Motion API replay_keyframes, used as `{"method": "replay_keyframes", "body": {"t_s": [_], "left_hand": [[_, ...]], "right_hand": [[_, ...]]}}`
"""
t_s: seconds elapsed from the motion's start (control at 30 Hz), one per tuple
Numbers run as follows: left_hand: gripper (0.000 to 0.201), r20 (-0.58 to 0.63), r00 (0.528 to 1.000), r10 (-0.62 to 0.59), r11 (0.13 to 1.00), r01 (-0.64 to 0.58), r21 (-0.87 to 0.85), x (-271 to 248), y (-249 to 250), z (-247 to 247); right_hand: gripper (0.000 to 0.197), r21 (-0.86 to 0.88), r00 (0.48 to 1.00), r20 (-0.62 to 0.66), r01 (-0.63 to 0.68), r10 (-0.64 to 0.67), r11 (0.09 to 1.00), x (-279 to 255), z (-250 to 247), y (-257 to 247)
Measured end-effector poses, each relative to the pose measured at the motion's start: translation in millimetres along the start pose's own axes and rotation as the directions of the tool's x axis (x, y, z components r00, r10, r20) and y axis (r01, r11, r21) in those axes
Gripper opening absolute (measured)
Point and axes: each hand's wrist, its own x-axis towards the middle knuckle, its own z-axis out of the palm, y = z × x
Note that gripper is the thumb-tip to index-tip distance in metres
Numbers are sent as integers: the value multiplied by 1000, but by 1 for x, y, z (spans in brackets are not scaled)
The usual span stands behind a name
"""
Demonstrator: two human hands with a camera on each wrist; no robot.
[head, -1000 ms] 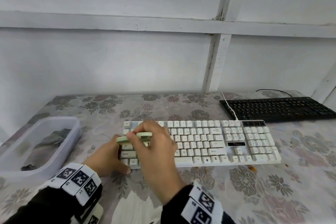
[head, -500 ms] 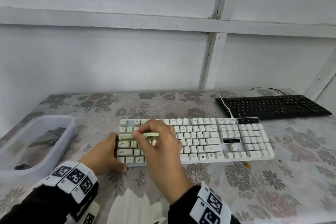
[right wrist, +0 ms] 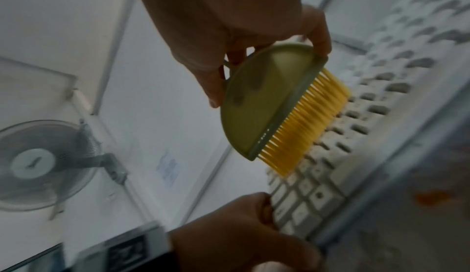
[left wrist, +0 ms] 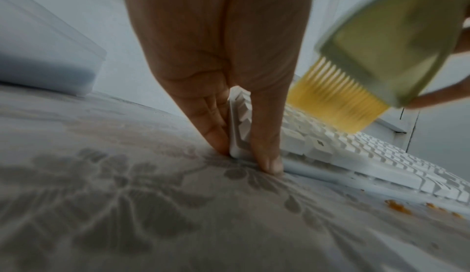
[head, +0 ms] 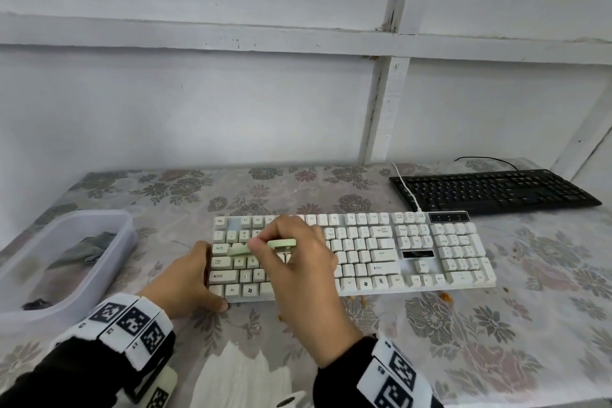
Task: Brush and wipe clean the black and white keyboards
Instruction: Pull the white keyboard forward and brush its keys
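A white keyboard (head: pixel 397 252) lies across the middle of the flowered table. My left hand (head: pixel 207 276) clasps its left front corner, thumb (left wrist: pixel 264 145) on the front edge and fingers (left wrist: pixel 211 127) down the left side. My right hand (head: pixel 271 243) pinches a pale green brush (head: pixel 239 251) above the left letter keys. In the right wrist view the brush (right wrist: pixel 262 103) shows yellow bristles (right wrist: pixel 305 123) that touch the keys, blurred by motion. A black keyboard (head: pixel 490 190) sits at the back right, away from both hands.
A clear plastic tub (head: pixel 29 275) holding a grey cloth (head: pixel 86 248) stands at the left. Orange crumbs (head: pixel 445 296) lie in front of the white keyboard. Its white cable (head: pixel 405 189) runs over the black keyboard's left end. A wall stands close behind the table.
My right hand has carried the brush a little to the right along the left keys. The left hand has stayed on the keyboard's corner.
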Motion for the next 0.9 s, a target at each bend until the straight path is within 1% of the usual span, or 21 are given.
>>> {"method": "replay_keyframes", "body": {"t_s": [0.07, 0.17, 0.23, 0.3, 0.33, 0.4, 0.43, 0.5, 0.57, 0.63, 0.7, 0.73, 0.77, 0.8, 0.87, 0.9], "left_hand": [[80, 2, 1000, -1, 1000, 1, 0, 0, 0, 0], [82, 8, 1000, 0, 1000, 0, -8, 0, -1, 0], [81, 8, 1000, -2, 1000, 2, -3, 0, 0, 0], [80, 8, 1000, -2, 1000, 2, 8, -2, 1, 0], [79, 6, 1000, 0, 1000, 0, 11, -2, 2, 0], [78, 5, 1000, 2, 1000, -2, 7, -2, 3, -1], [78, 5, 1000, 2, 1000, -2, 0, -3, 3, -1], [79, 4, 1000, 1, 1000, -1, -13, -3, 3, -1], [80, 2, 1000, -1, 1000, 1, -19, -3, 2, -1], [80, 1, 1000, -2, 1000, 2, -15, -3, 2, -1], [80, 0, 1000, -1, 1000, 1, -5, -3, 3, -1], [80, 1, 1000, -2, 1000, 2, -3, -3, 3, -1], [80, 0, 1000, -3, 1000, 3, -4, -3, 3, -1], [81, -1, 1000, -5, 1000, 5, -7, -3, 3, -1], [81, 1, 1000, -10, 1000, 10, -14, -3, 4, -1], [81, 3, 1000, -12, 1000, 12, -14, -3, 4, -1]], "right_hand": [[14, -14, 998, 12, -62, 62, 998, 3, -4, 10], [11, 53, 993, -42, -109, 112, 993, 6, -22, 31], [11, 4, 989, -110, -97, 97, 995, 5, -33, 39], [15, -48, 983, -175, -68, 58, 997, 3, -42, 40], [15, -14, 983, -179, -44, 41, 999, 2, -45, 38], [12, 96, 992, -125, 8, 4, 995, 0, -48, 34], [13, 115, 995, -100, 29, -17, 993, 0, -48, 34], [13, 85, 997, -76, 30, -24, 996, -1, -47, 40], [10, 61, 996, -85, -11, 16, 998, -2, -53, 50], [11, -13, 989, -141, -39, 37, 999, -2, -65, 61], [23, -144, 974, -224, -48, 15, 988, -1, -77, 67], [25, -167, 968, -250, -33, -10, 985, -1, -81, 66], [23, -139, 968, -248, -11, -24, 990, -1, -83, 64], [19, -61, 975, -219, 10, -23, 998, -1, -84, 60], [13, 82, 994, -107, 10, -2, 997, -3, -81, 55], [15, 92, 997, -72, 5, 2, 996, -4, -81, 57]]}}
